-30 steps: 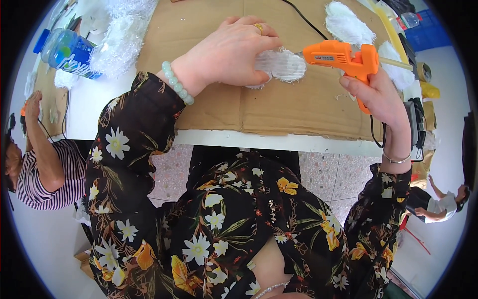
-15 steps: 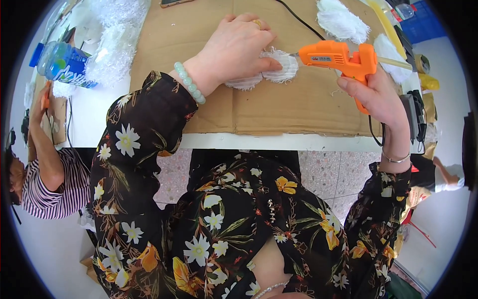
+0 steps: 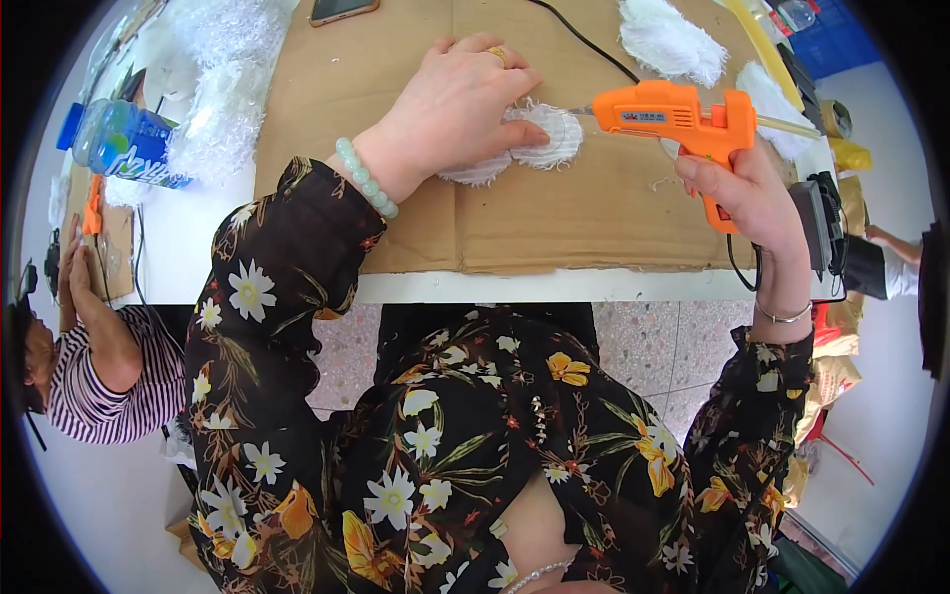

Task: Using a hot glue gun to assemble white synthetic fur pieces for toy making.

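In my right hand (image 3: 742, 188) is an orange hot glue gun (image 3: 663, 111), my fingers wrapped round its grip and a pale glue stick (image 3: 788, 128) poking out of its back. The nozzle points left, at the right edge of a round white fringed fabric piece (image 3: 556, 137). My left hand (image 3: 450, 114) pinches that piece at its left side, thumb on top and fingers curled beyond it. Partly beneath this hand, a second white frayed piece (image 3: 479, 172) lies on the cardboard (image 3: 366, 233).
White fluffy pieces (image 3: 673, 42) lie at the far right, and more white shaggy material (image 3: 223, 99) at the left beside a blue-labelled bottle (image 3: 129, 144). A phone (image 3: 342, 9) rests at the far edge. A black cord (image 3: 584, 40) crosses the cardboard. A striped-shirted person (image 3: 114, 371) sits at left.
The view has shifted slightly. My grip on the fabric piece and glue gun stays much the same, the nozzle still at the edge. The person at left has brought their hands together below an orange tool.
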### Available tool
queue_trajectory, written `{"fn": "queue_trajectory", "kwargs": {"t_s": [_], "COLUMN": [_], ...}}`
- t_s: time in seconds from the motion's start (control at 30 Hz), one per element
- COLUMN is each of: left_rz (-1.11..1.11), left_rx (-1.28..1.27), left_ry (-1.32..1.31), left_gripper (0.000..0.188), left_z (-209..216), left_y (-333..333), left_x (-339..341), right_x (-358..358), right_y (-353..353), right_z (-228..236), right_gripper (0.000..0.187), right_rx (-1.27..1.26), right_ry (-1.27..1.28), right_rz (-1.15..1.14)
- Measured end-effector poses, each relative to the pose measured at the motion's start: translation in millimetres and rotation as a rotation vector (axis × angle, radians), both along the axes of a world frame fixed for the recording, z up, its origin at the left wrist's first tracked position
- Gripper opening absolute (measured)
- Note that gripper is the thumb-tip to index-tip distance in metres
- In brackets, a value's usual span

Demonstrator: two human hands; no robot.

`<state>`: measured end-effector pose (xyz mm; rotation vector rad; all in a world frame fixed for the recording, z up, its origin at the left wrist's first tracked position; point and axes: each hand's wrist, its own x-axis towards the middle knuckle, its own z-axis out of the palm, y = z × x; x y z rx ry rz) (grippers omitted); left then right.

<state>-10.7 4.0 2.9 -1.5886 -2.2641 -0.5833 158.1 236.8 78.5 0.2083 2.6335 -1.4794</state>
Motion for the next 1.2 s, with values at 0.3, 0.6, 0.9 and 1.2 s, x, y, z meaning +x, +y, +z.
{"fn": "queue_trajectory", "kwargs": {"t_s": [0.3,0.6,0.9,1.2], "left_rz": [-0.038,-0.075,-0.038,-0.011], "left_rx": [-0.037,-0.007,0.034,0.03], "left_ry": [-0.028,-0.079,-0.334,-0.276], "left_gripper": [0.032,0.027,0.018,0.016], "left_z": [0,-1,1,-1], "left_y": [3,5,8,20], "left_x": [1,5,4,-5], "right_x": [-1,-7,-13,-17], "right_y": [8,-4,-8,-10], "right_z": [-13,-11,-9,-5], "right_gripper": [0.024,0.02,0.026,0.035], "right_rx": [0.028,0.114,0.181,0.225], "right_ry": [-0.086,-0.06,-0.112,-0.158], "right_rz": [-0.033,0.002,0.039,0.046]}}
